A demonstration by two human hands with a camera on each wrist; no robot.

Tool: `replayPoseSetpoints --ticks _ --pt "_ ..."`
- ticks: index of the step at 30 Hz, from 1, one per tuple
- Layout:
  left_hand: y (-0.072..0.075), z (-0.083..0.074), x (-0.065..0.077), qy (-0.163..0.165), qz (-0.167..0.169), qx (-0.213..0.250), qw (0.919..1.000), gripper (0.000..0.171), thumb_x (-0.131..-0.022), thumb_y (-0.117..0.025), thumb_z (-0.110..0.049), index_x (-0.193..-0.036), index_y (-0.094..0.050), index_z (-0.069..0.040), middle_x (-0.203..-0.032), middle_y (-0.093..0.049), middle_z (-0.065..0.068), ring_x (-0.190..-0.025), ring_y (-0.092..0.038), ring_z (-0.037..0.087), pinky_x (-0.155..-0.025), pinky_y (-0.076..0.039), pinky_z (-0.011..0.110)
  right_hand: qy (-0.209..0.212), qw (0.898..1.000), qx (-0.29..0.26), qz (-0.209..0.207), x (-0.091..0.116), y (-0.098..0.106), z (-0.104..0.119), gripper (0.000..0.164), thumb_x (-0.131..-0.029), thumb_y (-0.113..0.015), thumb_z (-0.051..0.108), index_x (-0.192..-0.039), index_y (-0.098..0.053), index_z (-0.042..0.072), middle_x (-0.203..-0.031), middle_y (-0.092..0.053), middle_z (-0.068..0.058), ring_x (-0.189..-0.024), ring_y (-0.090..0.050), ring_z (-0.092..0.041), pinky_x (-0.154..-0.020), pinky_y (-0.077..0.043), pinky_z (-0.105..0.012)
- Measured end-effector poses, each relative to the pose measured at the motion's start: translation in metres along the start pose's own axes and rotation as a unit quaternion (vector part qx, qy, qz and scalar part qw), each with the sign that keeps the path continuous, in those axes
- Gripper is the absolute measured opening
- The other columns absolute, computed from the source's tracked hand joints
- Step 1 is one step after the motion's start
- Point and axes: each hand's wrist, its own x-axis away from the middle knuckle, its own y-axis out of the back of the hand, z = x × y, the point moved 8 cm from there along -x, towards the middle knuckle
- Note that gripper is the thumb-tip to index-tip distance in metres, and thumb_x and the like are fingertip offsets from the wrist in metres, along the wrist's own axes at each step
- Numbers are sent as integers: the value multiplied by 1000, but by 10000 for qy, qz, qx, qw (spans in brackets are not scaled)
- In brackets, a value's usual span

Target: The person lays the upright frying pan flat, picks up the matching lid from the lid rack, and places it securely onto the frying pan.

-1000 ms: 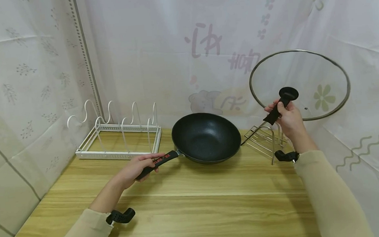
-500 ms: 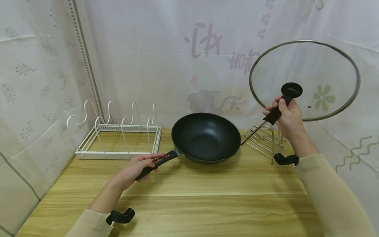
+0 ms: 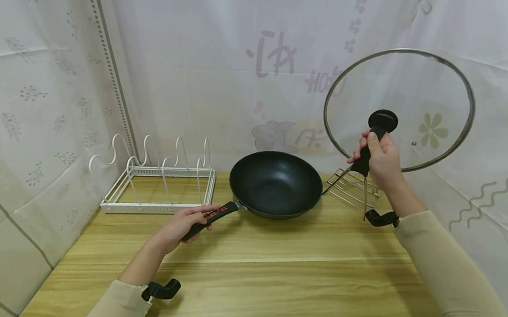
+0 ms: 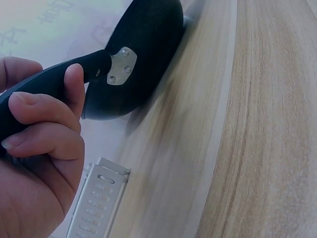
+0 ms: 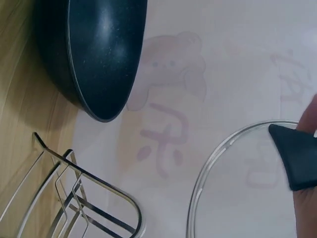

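Observation:
A black wok (image 3: 278,186) sits on the wooden table, its dark inside facing up. My left hand (image 3: 177,227) holds the wok's black handle (image 3: 222,212); in the left wrist view the fingers curl around that handle below its riveted metal bracket (image 4: 121,67). My right hand (image 3: 384,161) grips the black handle (image 3: 362,156) of a round glass lid (image 3: 430,87) with a metal rim. The lid is raised and tilted upright at the right, above a small wire rack (image 3: 365,200). In the right wrist view only part of the lid's rim and the handle's end show.
On the left stands a white pot rack (image 3: 138,206) with several curved dividers. A patterned curtain (image 3: 211,58) hangs behind the table (image 3: 267,285). The wire rack stands right of the wok, partly hidden behind my right hand and the lid handle.
The lid in my right hand first rose and shifted right, then came back left, its handle turning more upright. My left hand and the wok stay in place.

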Motion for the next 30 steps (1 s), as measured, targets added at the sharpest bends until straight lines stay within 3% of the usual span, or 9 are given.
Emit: replayPoseSetpoints --ticks 4,9,20,30 --pt "0 0 0 5 3 9 10000 60 -102 -54 -11 -161 -58 -15 -101 -77 8 -58 -40 11 -51 -33 23 -99 9997 201 13 2 -8 0 23 -117 -43 31 -125 -46 9 -94 -51 -1 -65 -56 -15 -60 -59 -28" --pt "0 0 0 -1 2 2 10000 60 -101 -54 -12 -161 -58 -15 -103 -77 11 -58 -41 11 -50 -33 22 -263 9996 43 17 2 -14 -2 20 -118 -43 30 -122 -47 10 -91 -50 1 -59 -46 -13 -52 -45 -26" --pt "0 1 -1 -40 31 35 10000 60 -102 -55 -12 -161 -57 -14 -99 -77 6 -58 -41 10 -50 -34 22 -996 9928 -654 157 2 -34 -12 19 -119 -42 29 -121 -45 11 -87 -48 4 -56 -36 -11 -57 -22 -30" --pt "0 -1 -1 -38 15 25 10000 60 -101 -55 -12 -161 -58 -14 -101 -77 11 -58 -40 11 -50 -34 22 -1467 9864 -695 269 2 -54 -26 18 -120 -40 28 -121 -46 12 -85 -49 5 -54 -38 -8 -51 -35 -20"
